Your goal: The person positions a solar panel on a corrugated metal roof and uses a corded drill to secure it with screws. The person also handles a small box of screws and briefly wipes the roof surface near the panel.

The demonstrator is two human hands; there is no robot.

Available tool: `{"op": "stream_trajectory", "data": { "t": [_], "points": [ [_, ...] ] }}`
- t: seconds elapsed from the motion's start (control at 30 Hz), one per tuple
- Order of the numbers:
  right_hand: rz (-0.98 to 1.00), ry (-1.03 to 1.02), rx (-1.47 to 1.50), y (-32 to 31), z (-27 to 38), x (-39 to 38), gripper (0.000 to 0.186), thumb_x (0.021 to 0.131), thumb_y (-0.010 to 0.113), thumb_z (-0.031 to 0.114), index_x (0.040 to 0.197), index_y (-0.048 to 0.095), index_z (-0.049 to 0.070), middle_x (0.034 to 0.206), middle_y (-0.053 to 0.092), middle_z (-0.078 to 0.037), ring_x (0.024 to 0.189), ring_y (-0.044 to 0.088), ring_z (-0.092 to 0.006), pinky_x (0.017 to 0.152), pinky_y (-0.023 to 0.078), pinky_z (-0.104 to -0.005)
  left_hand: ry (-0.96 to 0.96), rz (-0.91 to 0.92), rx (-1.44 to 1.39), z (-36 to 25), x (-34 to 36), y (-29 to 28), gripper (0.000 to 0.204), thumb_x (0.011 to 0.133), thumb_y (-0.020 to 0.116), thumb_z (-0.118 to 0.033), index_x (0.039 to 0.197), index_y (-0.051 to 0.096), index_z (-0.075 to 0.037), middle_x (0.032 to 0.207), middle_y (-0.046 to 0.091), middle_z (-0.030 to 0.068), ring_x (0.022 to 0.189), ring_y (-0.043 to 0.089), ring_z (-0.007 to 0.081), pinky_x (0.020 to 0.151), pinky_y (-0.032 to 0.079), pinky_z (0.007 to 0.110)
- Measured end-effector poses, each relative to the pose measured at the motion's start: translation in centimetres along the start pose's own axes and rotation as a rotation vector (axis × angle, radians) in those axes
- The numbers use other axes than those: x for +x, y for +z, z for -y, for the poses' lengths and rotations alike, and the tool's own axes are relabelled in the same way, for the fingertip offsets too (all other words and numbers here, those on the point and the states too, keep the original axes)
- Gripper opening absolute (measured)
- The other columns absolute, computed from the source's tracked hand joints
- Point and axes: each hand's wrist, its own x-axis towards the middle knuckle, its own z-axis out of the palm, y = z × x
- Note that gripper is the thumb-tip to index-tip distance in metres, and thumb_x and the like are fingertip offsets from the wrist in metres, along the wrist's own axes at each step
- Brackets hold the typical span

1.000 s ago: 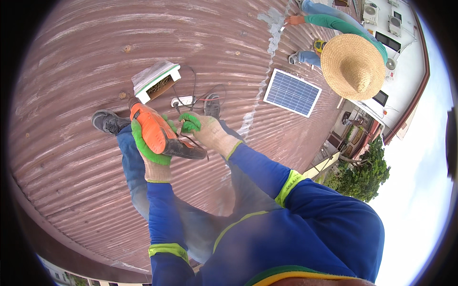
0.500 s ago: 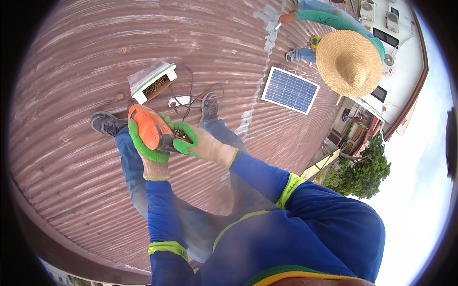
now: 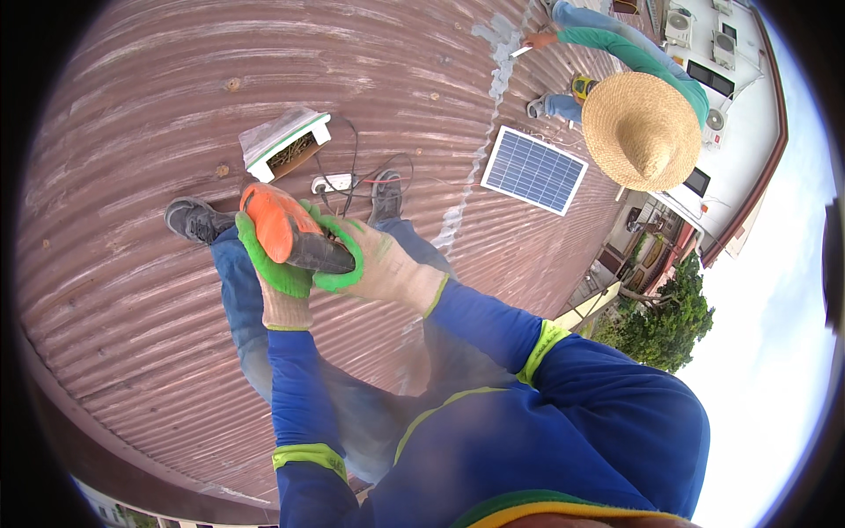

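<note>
An orange and black power tool [image 3: 277,224] is held over the roof between my two gloved hands. My left hand [image 3: 271,275], in a cream glove with green palm and fingers, wraps around its orange body from the left and below. On the other side, my right hand [image 3: 374,262], gloved alike, curls around the black end, thumb along the near side. The far fingers of my right hand are partly hidden behind the tool. Just beyond the tool, a white open-ended box [image 3: 283,145] holds a bundle of thin brownish pieces.
A white power strip [image 3: 332,183] with dark cables lies between my shoes on the corrugated roof [image 3: 158,290]. To the right sits a solar panel [image 3: 535,171]. Farther right, another person in a straw hat [image 3: 647,132] reaches toward a grey patched seam [image 3: 500,66].
My right hand has shifted from fingertips at the tool's black end to a fuller wrap around it. The tool has turned slightly. The other person's hat sits a little lower in view.
</note>
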Motion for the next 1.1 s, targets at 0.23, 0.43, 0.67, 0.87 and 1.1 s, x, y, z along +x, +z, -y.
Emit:
{"op": "stream_trajectory", "data": {
  "t": [0.23,0.43,0.67,0.87,1.1],
  "points": [
    [0.084,0.289,0.635,-2.1,0.8,1.8,0.061,0.084,0.084,0.025,0.135,0.059,0.003,0.094,0.069,-0.008,0.082,0.068,-0.0175,0.074,0.058,-0.0338,-0.099,0.082,0.026,1.5,-0.5,-1.0,0.065,0.108,0.044,-0.061,0.146,0.053,-0.009,0.134,0.065,0.0097,0.119,0.064,0.0272,0.096,0.057,0.041],
    [0.071,0.480,0.905,-2.4,0.9,1.6,0.038,0.086,0.083,0.021,0.117,0.066,0.006,0.078,0.065,0.000,0.059,0.057,-0.0073,0.050,0.043,-0.0264,-0.324,0.363,0.159,4.2,-0.6,-3.5,0.042,0.112,0.043,-0.036,0.142,0.055,-0.009,0.132,0.066,0.0063,0.117,0.065,0.0217,0.095,0.056,0.041],
    [0.067,0.493,0.867,-1.5,0.8,0.9,0.038,0.089,0.080,0.021,0.120,0.066,0.005,0.077,0.065,-0.001,0.060,0.058,-0.0074,0.051,0.044,-0.0264,-0.437,0.305,-0.138,5.0,-0.7,-4.5,0.048,0.112,0.042,-0.042,0.142,0.056,-0.008,0.135,0.067,0.0122,0.114,0.069,0.0291,0.091,0.059,0.046],
    [0.118,0.467,0.717,-1.4,2.0,0.4,0.055,0.084,0.083,0.028,0.128,0.062,0.003,0.081,0.065,-0.003,0.063,0.060,-0.0091,0.050,0.047,-0.0278,-0.429,0.402,-0.172,5.7,-0.7,-3.9,0.055,0.109,0.045,-0.043,0.143,0.055,-0.001,0.139,0.064,0.0197,0.120,0.068,0.0353,0.095,0.061,0.052],
    [0.178,0.513,0.889,-1.6,1.8,-1.0,0.052,0.088,0.082,0.027,0.130,0.061,0.004,0.088,0.067,-0.005,0.061,0.062,-0.0102,0.050,0.050,-0.0273,-0.417,0.329,-0.204,6.6,-0.8,-4.3,0.044,0.109,0.049,-0.033,0.134,0.061,0.000,0.132,0.068,0.0186,0.115,0.070,0.0345,0.094,0.064,0.047]
  ]
}}
